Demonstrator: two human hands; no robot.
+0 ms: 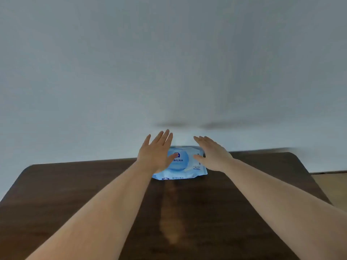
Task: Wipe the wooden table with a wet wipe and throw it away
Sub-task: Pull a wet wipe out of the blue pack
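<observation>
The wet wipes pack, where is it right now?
In the head view the wet wipes pack lies at the far edge of the wooden table, near the wall, between the open left hand and right hand.

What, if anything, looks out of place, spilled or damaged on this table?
Nothing stands out. The wipes pack lies flat at the far edge of the table, apparently closed. The left hand and right hand, both open, reach over it. The pale streak down the middle looks like glare.
</observation>
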